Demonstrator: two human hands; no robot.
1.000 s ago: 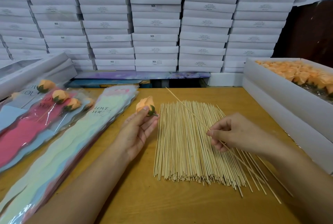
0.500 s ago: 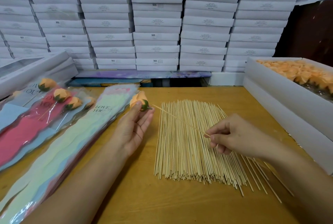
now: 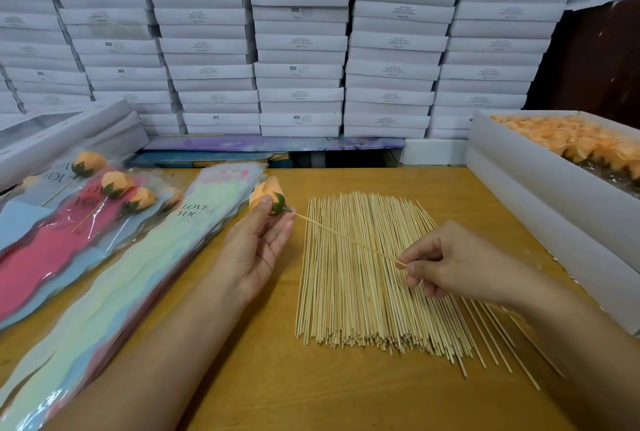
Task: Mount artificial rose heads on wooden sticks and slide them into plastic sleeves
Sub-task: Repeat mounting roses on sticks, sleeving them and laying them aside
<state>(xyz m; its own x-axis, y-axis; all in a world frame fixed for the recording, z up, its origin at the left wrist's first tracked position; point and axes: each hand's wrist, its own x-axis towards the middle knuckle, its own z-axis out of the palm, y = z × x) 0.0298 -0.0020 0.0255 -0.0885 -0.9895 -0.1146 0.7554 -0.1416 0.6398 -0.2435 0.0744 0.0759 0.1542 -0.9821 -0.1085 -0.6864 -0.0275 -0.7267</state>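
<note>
My left hand (image 3: 258, 247) holds an orange rose head (image 3: 266, 195) with a green base between thumb and fingertips, above the left edge of the stick pile. My right hand (image 3: 446, 262) pinches one wooden stick (image 3: 346, 238) at its near end; the far tip meets the green base of the rose. A wide pile of wooden sticks (image 3: 367, 278) lies on the wooden table (image 3: 311, 392) beneath both hands. A stack of pastel plastic sleeves (image 3: 114, 268) printed "LOVE YOU" lies to the left.
Finished roses in sleeves (image 3: 114, 184) lie at the far left over red and blue sleeves. A white box of orange rose heads (image 3: 568, 143) stands along the right edge. Stacked white boxes (image 3: 298, 42) fill the back, and a long white box (image 3: 62, 139) sits at the left.
The stick's tip has swung left and down until it touches the base of the rose. My left hand has shifted the rose slightly left and turned its base toward the stick.
</note>
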